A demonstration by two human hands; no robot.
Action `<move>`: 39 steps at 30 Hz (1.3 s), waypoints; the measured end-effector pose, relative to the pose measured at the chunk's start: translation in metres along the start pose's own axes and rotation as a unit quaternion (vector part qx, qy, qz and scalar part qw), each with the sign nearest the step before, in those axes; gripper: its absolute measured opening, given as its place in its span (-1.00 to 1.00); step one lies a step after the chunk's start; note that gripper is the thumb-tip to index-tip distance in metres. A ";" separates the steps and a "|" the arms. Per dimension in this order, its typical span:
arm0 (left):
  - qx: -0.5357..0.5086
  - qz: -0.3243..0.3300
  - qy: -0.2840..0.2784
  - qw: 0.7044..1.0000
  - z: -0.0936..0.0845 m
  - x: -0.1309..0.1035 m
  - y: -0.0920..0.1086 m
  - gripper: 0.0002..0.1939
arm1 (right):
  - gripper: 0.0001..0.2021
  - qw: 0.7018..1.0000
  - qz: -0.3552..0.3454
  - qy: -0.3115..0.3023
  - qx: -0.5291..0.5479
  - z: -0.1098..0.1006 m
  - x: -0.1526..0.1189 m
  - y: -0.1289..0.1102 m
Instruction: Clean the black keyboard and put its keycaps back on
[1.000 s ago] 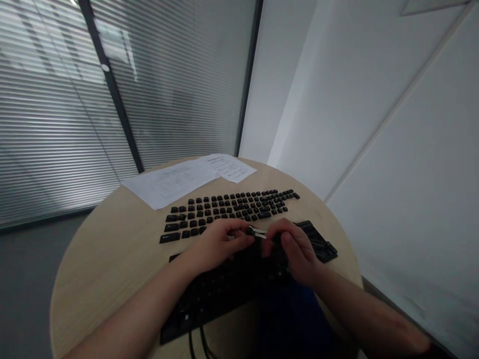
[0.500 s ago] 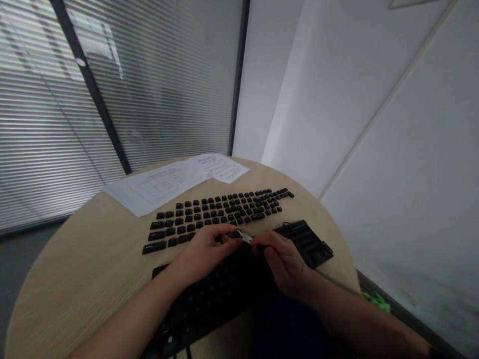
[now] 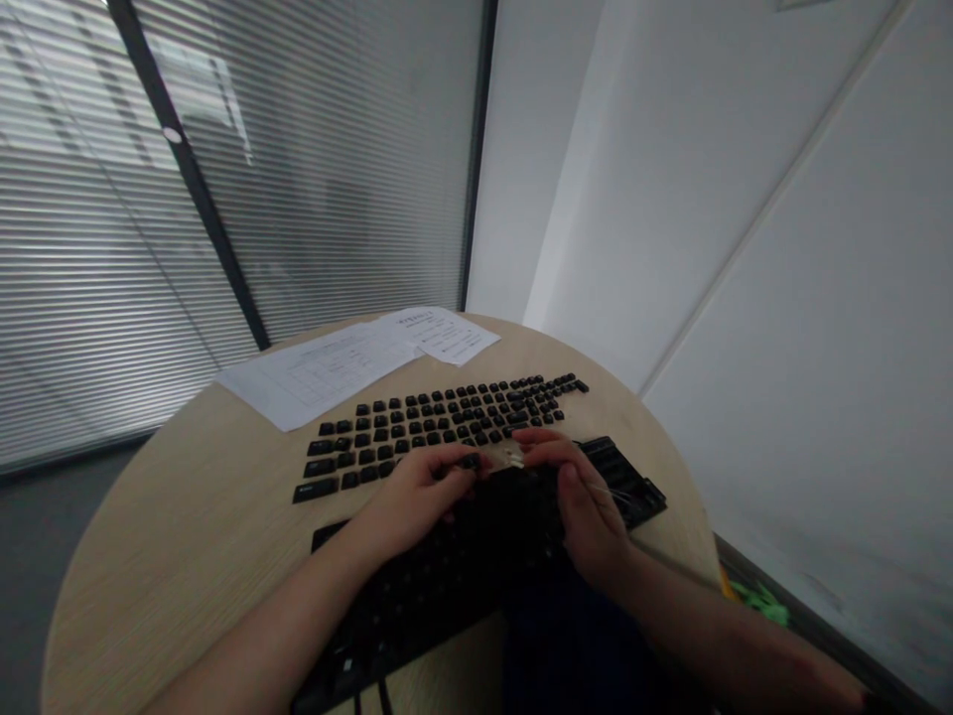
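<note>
Over the upper edge of a black keyboard base (image 3: 417,596), my left hand (image 3: 417,492) pinches a small black keycap (image 3: 471,461) between thumb and fingertips. Just to the right, my right hand (image 3: 585,497) has its fingers closed around a small pale tool (image 3: 513,457), whose tips point toward the keycap with a short gap between them. Behind both hands, loose black keycaps (image 3: 424,426) lie in slanting rows on the round wooden table (image 3: 171,536). My forearms hide parts of the keyboard base.
White printed sheets (image 3: 320,372) lie at the table's far left edge. A second black keyboard part (image 3: 621,477) rests right of my right hand. Black cables (image 3: 383,695) leave the base near the front. A white wall (image 3: 715,199) stands at the right.
The pale tool and my right hand have moved off the keycap to the right. The keycap stays in my left fingers. The whole view has shifted slightly.
</note>
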State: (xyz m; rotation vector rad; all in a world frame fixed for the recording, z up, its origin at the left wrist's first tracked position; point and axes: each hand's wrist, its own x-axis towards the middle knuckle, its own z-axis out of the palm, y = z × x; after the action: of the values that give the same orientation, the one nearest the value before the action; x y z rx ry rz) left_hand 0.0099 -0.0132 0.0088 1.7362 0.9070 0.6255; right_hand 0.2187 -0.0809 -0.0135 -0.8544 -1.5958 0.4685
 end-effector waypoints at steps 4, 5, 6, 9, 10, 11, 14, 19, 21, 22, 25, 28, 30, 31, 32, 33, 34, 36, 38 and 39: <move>-0.020 -0.005 0.002 1.000 -0.006 0.003 -0.005 -0.60 | -0.70 0.998 -0.002 0.057 -0.011 -0.006 0.003 -0.001; -0.018 -0.005 -0.006 1.000 -0.006 0.003 -0.005 -0.59 | -0.71 0.998 -0.014 0.044 -0.033 -0.008 0.004 -0.001; -0.013 -0.004 -0.018 1.000 -0.005 0.002 -0.005 -0.59 | -0.71 0.998 -0.027 0.017 -0.057 -0.010 0.005 -0.002; 0.012 0.003 -0.063 0.998 -0.002 0.000 -0.003 -0.61 | -0.72 0.986 -0.059 -0.097 -0.124 -0.010 0.009 -0.002; 0.023 0.008 -0.077 0.997 -0.001 -0.001 -0.002 -0.63 | -0.73 0.980 -0.066 -0.124 -0.144 -0.009 0.010 -0.001; 0.034 0.015 -0.090 0.995 0.000 -0.002 -0.001 -0.64 | -0.74 0.973 -0.070 -0.144 -0.164 -0.007 0.011 0.000; 0.053 0.051 -0.117 0.990 0.001 -0.004 0.001 -0.66 | -0.77 0.962 -0.084 -0.159 -0.206 -0.003 0.013 0.005; 0.078 0.089 -0.132 0.984 0.002 -0.002 -0.002 -0.67 | -0.84 0.952 -0.094 -0.170 -0.236 0.000 0.012 0.007; 0.096 0.106 -0.125 0.982 0.002 -0.002 -0.003 -0.67 | -0.88 0.947 -0.092 -0.181 -0.250 -0.002 0.012 0.004; 0.104 0.112 -0.119 0.981 0.002 -0.002 -0.003 -0.66 | -0.89 0.943 -0.091 -0.188 -0.259 -0.006 0.013 0.002; 0.137 0.114 -0.091 0.980 -0.002 -0.003 -0.003 -0.64 | -0.88 0.926 -0.070 -0.198 -0.315 -0.035 0.023 0.007; 0.202 0.126 -0.058 0.969 -0.009 -0.002 -0.004 -0.65 | -0.85 0.904 0.004 -0.180 -0.387 -0.086 0.046 0.036; 0.236 0.137 -0.049 0.961 -0.013 -0.001 -0.006 -0.65 | -0.83 0.895 0.084 -0.154 -0.411 -0.122 0.067 0.067; 0.243 0.141 -0.049 0.958 -0.015 -0.001 -0.007 -0.64 | -0.82 0.891 0.132 -0.145 -0.410 -0.138 0.076 0.084; 0.247 0.142 -0.052 0.957 -0.015 -0.001 -0.008 -0.63 | -0.81 0.887 0.155 -0.146 -0.409 -0.150 0.085 0.101; 0.248 0.142 -0.055 0.957 -0.015 -0.001 -0.009 -0.61 | -0.81 0.885 0.170 -0.150 -0.407 -0.160 0.092 0.117; 0.248 0.141 -0.059 0.957 -0.015 -0.001 -0.009 -0.59 | -0.80 0.884 0.185 -0.157 -0.400 -0.167 0.097 0.131; 0.251 0.140 -0.064 0.956 -0.014 -0.002 -0.009 -0.57 | -0.78 0.886 0.202 -0.176 -0.378 -0.172 0.102 0.155; 0.257 0.142 -0.061 0.954 -0.014 -0.002 -0.009 -0.57 | -0.75 0.890 0.213 -0.194 -0.353 -0.171 0.103 0.171; 0.261 0.142 -0.059 0.953 -0.014 -0.002 -0.009 -0.57 | -0.74 0.892 0.217 -0.203 -0.342 -0.169 0.102 0.177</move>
State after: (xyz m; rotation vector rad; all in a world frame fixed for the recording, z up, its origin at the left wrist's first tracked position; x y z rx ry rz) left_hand -0.0047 -0.0054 0.0049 2.3832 0.7861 0.4826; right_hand 0.4265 0.0831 -0.0354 -1.7664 -1.9952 0.4099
